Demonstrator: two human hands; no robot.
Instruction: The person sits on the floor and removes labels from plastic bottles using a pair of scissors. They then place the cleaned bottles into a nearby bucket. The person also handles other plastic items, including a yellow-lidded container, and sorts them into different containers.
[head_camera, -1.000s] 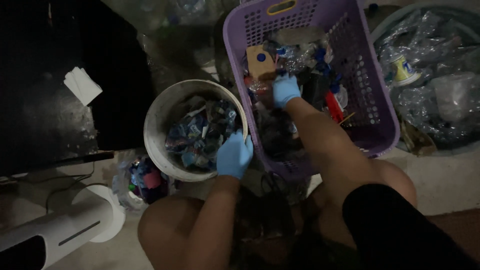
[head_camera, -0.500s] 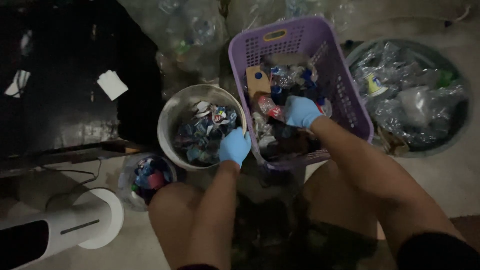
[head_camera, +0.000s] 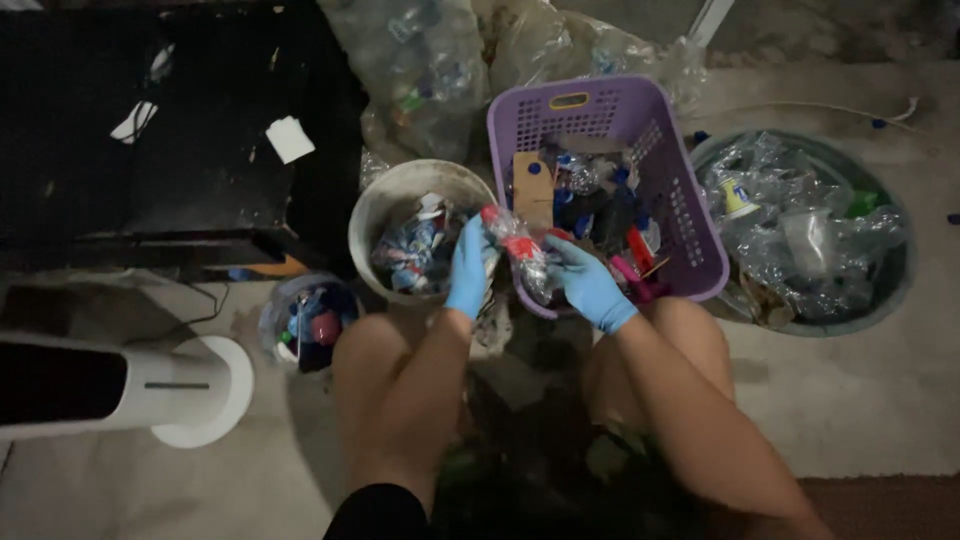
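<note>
Gloved hands on a crumpled bottle, frame centre.
Left hand (head_camera: 468, 268) and right hand (head_camera: 588, 285) both closed around clear plastic bottle (head_camera: 520, 258), between grey bucket (head_camera: 375, 215) and purple basket (head_camera: 690, 215).

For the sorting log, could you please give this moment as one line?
left hand + right hand: both grip clear plastic bottle | over: white bucket, purple basket

The person is squatting on the floor and wearing blue gloves. The left hand (head_camera: 468, 268) and the right hand (head_camera: 588, 284) are both gripping a crumpled clear plastic bottle with a red cap (head_camera: 515, 252), holding it between the round grey bucket of plastic scraps (head_camera: 380, 215) and the purple perforated plastic basket (head_camera: 690, 230). A small clear tub of coloured caps (head_camera: 305, 325) is sitting near the left knee.
</note>
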